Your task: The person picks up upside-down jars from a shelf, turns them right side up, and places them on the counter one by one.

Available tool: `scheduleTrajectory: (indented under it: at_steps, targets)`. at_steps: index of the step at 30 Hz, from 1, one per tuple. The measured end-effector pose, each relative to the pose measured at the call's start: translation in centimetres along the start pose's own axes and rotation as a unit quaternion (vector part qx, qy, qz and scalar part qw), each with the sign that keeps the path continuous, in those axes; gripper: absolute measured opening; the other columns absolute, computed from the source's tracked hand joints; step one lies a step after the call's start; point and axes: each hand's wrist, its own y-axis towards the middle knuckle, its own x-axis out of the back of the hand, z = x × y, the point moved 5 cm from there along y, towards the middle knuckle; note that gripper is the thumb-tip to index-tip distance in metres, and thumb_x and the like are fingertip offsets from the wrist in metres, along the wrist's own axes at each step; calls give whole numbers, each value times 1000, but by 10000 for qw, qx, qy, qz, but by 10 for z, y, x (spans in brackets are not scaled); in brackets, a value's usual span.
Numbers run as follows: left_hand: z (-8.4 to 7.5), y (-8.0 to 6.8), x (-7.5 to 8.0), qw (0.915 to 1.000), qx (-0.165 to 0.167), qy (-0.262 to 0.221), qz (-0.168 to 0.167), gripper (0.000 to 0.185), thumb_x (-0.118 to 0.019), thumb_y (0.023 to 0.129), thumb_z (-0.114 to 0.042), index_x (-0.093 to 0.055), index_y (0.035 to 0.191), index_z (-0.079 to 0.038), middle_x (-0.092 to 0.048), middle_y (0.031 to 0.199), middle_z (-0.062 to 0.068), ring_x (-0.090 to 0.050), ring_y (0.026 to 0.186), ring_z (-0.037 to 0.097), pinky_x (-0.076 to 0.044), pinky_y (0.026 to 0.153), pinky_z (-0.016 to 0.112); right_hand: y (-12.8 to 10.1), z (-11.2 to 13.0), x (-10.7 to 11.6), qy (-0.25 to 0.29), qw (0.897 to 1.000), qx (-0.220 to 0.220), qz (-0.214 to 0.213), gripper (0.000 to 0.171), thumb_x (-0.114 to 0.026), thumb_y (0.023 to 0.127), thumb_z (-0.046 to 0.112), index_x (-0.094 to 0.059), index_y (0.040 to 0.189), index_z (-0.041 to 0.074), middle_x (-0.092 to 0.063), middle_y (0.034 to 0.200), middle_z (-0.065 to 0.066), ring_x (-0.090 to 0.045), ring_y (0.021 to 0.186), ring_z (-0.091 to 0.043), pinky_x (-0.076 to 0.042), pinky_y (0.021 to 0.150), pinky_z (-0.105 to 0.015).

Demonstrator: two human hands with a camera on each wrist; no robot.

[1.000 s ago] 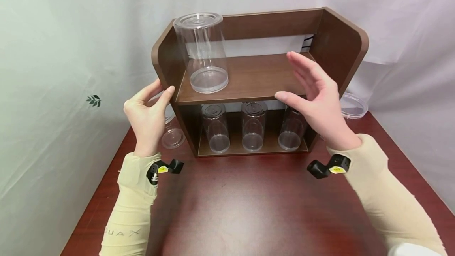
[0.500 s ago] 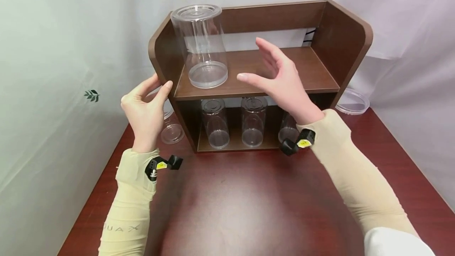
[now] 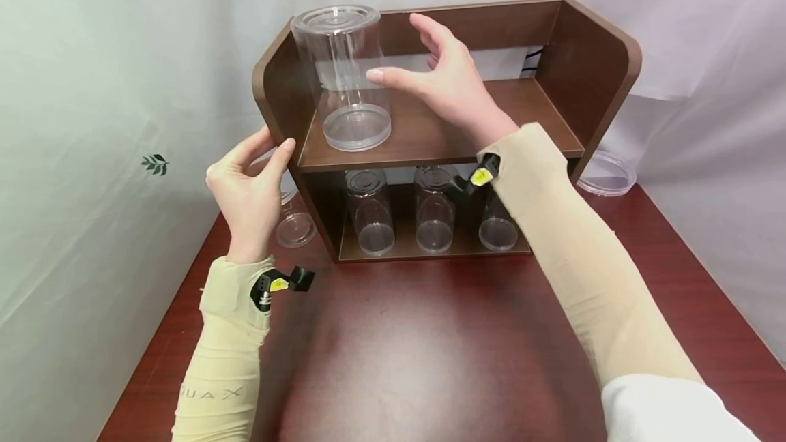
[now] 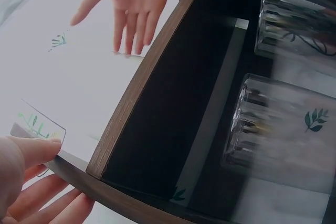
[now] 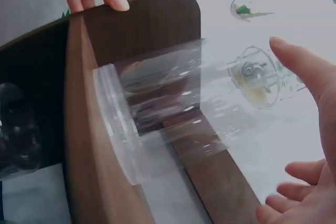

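Note:
A large clear plastic jar (image 3: 340,70) stands upside down at the left of the top board of a brown wooden shelf (image 3: 598,77). My right hand (image 3: 451,80) is spread just right of this jar, thumb apart from the fingers and nothing between them. In the head view its thumb tip overlaps the jar's right side; the right wrist view shows the jar (image 5: 163,103) beside the thumb. My left hand (image 3: 245,196) pinches the front edge of the shelf's left side panel, thumb inside and fingers outside. The left wrist view shows this grip on the panel (image 4: 121,114).
On the lower level stand several smaller clear jars, among them a left one (image 3: 370,213) and a middle one (image 3: 434,213). Another clear container (image 3: 296,224) is left of the shelf, and a clear round lid (image 3: 608,174) lies at right. White curtains surround the dark red table (image 3: 393,353).
My right hand has moved left and up from the shelf's right side to the large jar, fingers staying spread. My left hand keeps its grip on the panel. The head view has shifted slightly.

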Motion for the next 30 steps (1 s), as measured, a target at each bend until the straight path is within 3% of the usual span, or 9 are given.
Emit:
scheduleTrajectory:
  at_steps: [6,14,22,30]
  targets:
    - [7,0,1,10000,2,-31,46,29,-87,83,-14,-81,111,-14,-77,104,5,-75,90,16,-59,84,29,18,1,-20,85,9992,-149,372,101,-88,80,35,-30,161,18,-37,159,5,-34,141,-3,-27,111,-13]
    - [-6,-6,-1,10000,-17,-10,44,28,-84,85,-9,-80,113,-9,-76,105,8,-75,91,16,-58,86,30,23,-1,-39,657,9967,235,414,95,-91,77,23,-38,155,15,-53,143,-1,-48,132,-10,-38,106,-17]
    - [9,-1,0,9999,-53,-157,42,29,-87,82,-12,-81,111,-14,-77,103,7,-75,88,17,-59,83,30,16,5,-33,815,9962,179,245,97,-94,73,19,-41,154,15,-56,139,-1,-53,128,-13,-45,99,-17]
    - [7,-3,0,10000,-10,-52,24,28,-86,83,-13,-81,111,-13,-77,103,6,-75,88,17,-59,84,29,8,19,-17,1103,9928,468,-72,93,-92,72,11,-44,152,12,-57,133,-5,-59,121,-15,-46,99,-18]
